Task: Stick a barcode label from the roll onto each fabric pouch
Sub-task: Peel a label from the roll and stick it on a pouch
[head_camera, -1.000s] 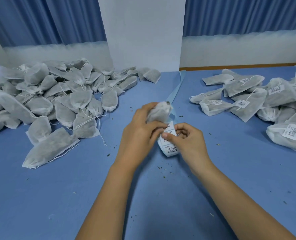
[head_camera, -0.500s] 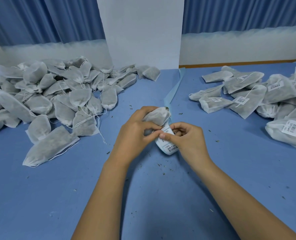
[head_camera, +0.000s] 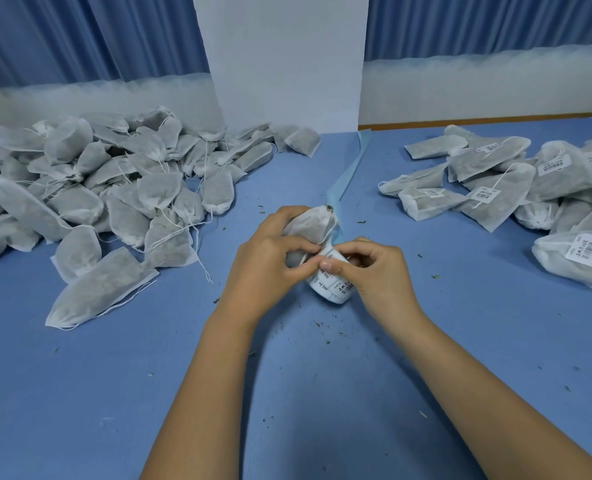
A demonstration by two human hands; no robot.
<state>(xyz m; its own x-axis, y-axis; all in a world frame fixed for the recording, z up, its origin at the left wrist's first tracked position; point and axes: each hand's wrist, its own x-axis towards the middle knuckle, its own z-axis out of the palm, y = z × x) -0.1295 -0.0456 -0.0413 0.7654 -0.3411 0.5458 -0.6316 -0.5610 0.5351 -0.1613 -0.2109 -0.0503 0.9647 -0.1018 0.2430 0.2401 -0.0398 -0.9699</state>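
One white drawstring fabric pouch (head_camera: 310,223) is what I am watching. It is held above the middle of the blue table (head_camera: 287,393), its tied neck pointing away from the camera. The left hand (head_camera: 270,268) grips it, fingers curled round its lower half. Just below it, touching, is the small white roll of barcode labels (head_camera: 334,285). The right hand (head_camera: 377,271) holds the roll with curled fingers, the thumb pressed on the top label right against the left thumb. I cannot tell whether a label has lifted off yet. A light blue backing strip (head_camera: 348,174) trails from behind the pouch toward the far wall. Dark crumbs (head_camera: 322,327) dot the table near the wrists. To the left lies a large heap of unlabelled white pouches (head_camera: 114,188); to the right, well apart, a smaller heap of labelled pouches (head_camera: 516,181).
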